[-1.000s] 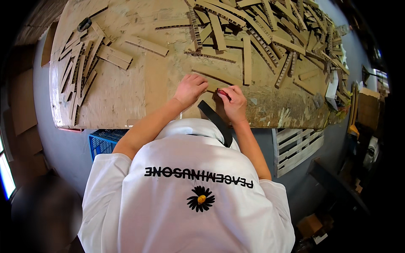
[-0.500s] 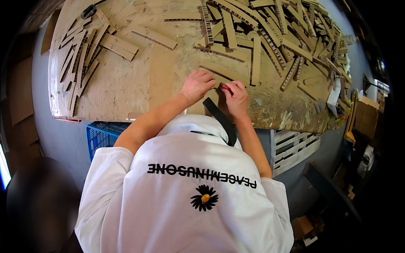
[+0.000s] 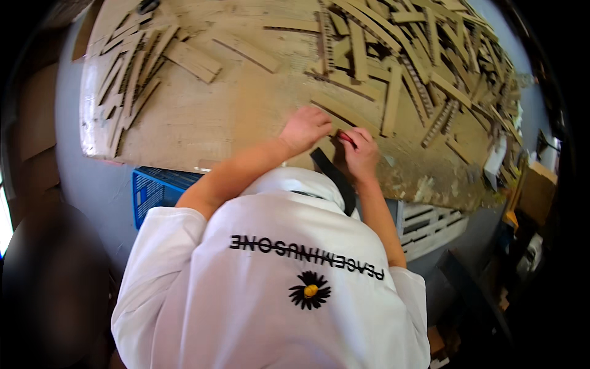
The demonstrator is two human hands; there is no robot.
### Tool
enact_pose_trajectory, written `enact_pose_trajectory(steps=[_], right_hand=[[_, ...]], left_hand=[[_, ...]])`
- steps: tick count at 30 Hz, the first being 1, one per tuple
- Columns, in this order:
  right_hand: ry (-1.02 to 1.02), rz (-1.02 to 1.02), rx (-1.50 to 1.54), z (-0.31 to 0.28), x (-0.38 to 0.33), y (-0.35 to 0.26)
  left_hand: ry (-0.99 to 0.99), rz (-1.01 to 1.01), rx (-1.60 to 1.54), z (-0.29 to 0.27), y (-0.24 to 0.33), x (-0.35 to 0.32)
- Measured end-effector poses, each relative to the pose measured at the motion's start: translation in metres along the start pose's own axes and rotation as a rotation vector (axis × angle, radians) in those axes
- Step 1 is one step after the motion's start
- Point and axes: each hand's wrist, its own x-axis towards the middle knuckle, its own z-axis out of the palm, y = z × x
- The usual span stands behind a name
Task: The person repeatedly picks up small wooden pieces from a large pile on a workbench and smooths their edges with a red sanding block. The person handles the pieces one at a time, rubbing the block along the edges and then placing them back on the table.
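Note:
My right hand (image 3: 361,154) is closed around a small red tool (image 3: 346,138) with a dark end pointing toward my other hand. Most of the tool is hidden in the fingers, so its exact kind does not show. Close by on the left, my left hand (image 3: 306,129) has its fingers curled down at the table's near side; what they hold is hidden. Just beyond both hands lies a strip of honeycomb cardboard (image 3: 345,115). A black strap (image 3: 335,178) hangs between my forearms.
Many cardboard strips (image 3: 393,98) are heaped on the right of the worktable (image 3: 184,135), with a smaller pile (image 3: 132,80) at the left. A dark object (image 3: 147,6) lies at the far left. Below the table edge stand a blue crate (image 3: 147,194) and a white slatted panel (image 3: 430,227).
The whole view has shifted, so table and hands appear farther right and a little lower. Both hands stay close together, the red tool still in my right hand.

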Motion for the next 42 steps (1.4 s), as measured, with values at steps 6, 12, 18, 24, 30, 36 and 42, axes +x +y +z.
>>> enact_pose_trajectory(steps=[6, 12, 18, 24, 30, 36, 42], right_hand=[[-0.006, 0.015, -0.001, 0.001, -0.003, 0.002], [-0.020, 0.028, 0.001, 0.000, -0.003, 0.002], [-0.036, -0.021, -0.032, 0.001, 0.001, 0.005], [0.079, 0.067, 0.042, -0.003, -0.004, 0.008], [0.331, 0.386, 0.328, -0.043, 0.013, 0.020], [0.139, 0.265, 0.195, -0.032, 0.015, 0.024], [0.088, 0.194, 0.140, -0.015, 0.024, 0.017]], left_hand=[[-0.043, 0.009, 0.007, -0.003, 0.002, 0.003], [-0.070, 0.004, -0.014, -0.003, 0.001, 0.003], [-0.049, 0.026, -0.032, -0.008, -0.001, 0.005], [-0.063, 0.038, -0.021, -0.005, -0.001, 0.004], [-0.087, 0.038, -0.014, -0.006, -0.004, 0.003], [-0.101, 0.031, -0.019, -0.009, -0.001, 0.005], [-0.130, 0.054, 0.032, -0.014, -0.002, 0.009]])
